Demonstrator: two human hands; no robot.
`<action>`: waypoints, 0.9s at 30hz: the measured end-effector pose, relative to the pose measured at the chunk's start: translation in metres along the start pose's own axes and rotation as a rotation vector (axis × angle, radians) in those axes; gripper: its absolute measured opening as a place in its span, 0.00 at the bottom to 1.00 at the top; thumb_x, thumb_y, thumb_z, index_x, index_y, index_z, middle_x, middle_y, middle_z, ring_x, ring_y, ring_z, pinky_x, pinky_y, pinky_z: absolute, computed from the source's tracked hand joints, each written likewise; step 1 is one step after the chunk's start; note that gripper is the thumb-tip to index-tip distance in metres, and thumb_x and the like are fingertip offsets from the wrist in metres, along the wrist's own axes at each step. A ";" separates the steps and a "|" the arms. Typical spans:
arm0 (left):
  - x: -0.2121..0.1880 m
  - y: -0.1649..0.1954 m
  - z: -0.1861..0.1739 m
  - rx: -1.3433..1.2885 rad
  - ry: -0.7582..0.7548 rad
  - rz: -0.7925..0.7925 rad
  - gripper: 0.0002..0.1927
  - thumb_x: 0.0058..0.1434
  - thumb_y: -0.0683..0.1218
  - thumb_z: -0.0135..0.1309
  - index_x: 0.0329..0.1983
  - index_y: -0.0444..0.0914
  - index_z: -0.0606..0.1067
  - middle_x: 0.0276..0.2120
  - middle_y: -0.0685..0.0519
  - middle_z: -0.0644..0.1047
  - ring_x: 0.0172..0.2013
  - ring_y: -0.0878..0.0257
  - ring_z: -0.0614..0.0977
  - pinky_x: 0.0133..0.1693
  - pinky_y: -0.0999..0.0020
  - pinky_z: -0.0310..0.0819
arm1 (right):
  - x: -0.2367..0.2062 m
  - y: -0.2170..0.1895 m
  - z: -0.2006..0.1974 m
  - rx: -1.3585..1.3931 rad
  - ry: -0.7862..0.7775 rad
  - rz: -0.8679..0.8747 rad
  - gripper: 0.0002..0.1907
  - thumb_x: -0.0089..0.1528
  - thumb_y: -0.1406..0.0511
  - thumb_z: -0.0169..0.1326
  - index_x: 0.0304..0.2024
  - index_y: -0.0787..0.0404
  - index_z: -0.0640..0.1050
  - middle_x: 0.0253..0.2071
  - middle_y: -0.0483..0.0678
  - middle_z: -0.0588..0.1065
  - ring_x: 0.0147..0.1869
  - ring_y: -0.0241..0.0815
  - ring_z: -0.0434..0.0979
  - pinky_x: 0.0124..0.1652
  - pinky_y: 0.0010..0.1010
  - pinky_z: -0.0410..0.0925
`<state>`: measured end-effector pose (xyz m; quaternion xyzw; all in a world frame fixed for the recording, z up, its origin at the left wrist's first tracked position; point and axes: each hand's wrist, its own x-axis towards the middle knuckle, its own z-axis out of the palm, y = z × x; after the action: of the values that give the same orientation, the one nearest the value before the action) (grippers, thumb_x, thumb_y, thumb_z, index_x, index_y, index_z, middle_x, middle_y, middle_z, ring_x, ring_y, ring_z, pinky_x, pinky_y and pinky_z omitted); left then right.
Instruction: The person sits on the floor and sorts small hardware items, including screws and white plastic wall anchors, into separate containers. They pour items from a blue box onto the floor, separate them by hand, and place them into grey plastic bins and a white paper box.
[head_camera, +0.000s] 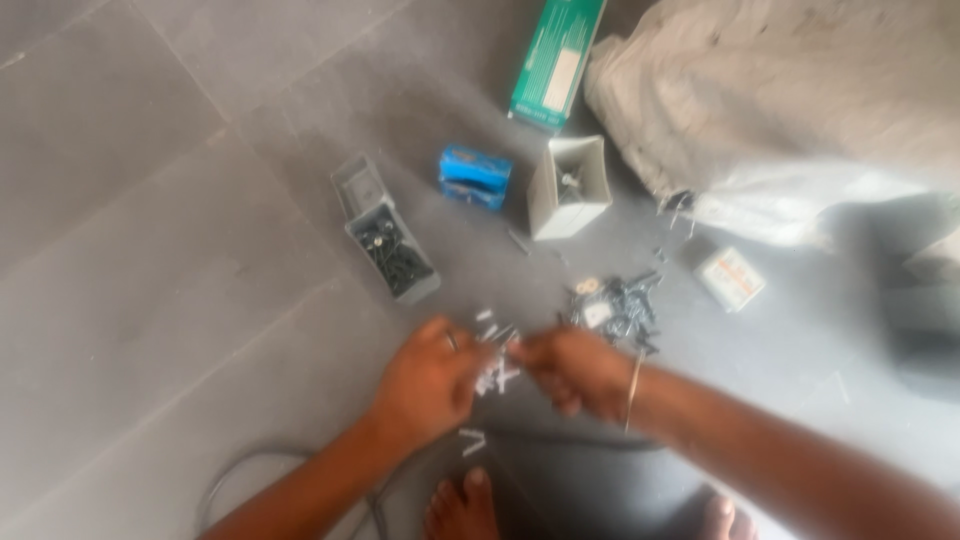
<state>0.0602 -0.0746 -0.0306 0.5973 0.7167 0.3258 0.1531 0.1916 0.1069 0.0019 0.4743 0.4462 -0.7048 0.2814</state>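
Note:
My left hand (425, 385) and my right hand (580, 370) meet low over the grey tiled floor, fingertips close together around several small pale plastic pieces (497, 372). The frame is blurred, so I cannot make out which hand grips which piece. A few more pale pieces (472, 440) lie just below the left hand. A loose heap of dark screws and small fittings (615, 305) lies just beyond the right hand.
An open grey box of dark screws (392, 250) sits to the upper left, with a small blue box (475, 177), an open white carton (570, 185) and a green carton (556, 62) behind. A pale sack (780, 90) fills the upper right. A cable (235, 480) and my toes (463, 505) lie below.

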 end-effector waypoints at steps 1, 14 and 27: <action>0.001 0.002 0.002 -0.106 0.043 -0.068 0.15 0.61 0.42 0.55 0.51 0.43 0.82 0.38 0.52 0.83 0.41 0.56 0.80 0.46 0.61 0.76 | -0.005 -0.005 0.002 -0.097 0.037 -0.046 0.19 0.69 0.56 0.47 0.45 0.61 0.83 0.16 0.39 0.59 0.18 0.34 0.53 0.19 0.29 0.51; -0.009 -0.030 0.041 -0.151 -0.040 -0.753 0.26 0.63 0.57 0.57 0.61 0.44 0.73 0.52 0.46 0.78 0.54 0.51 0.77 0.53 0.54 0.72 | -0.037 -0.122 -0.077 -1.092 1.011 -0.888 0.12 0.69 0.58 0.57 0.47 0.58 0.83 0.40 0.51 0.83 0.35 0.41 0.83 0.35 0.31 0.74; -0.032 -0.029 0.062 -0.129 0.007 -0.757 0.23 0.62 0.56 0.58 0.57 0.44 0.75 0.45 0.44 0.79 0.50 0.50 0.79 0.50 0.56 0.75 | 0.045 -0.089 -0.060 -0.751 1.019 -0.774 0.55 0.52 0.54 0.69 0.72 0.68 0.56 0.46 0.63 0.80 0.43 0.59 0.85 0.46 0.36 0.78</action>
<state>0.0835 -0.0899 -0.1008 0.2783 0.8651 0.2926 0.2976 0.1260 0.2019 -0.0161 0.4233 0.8677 -0.2460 -0.0858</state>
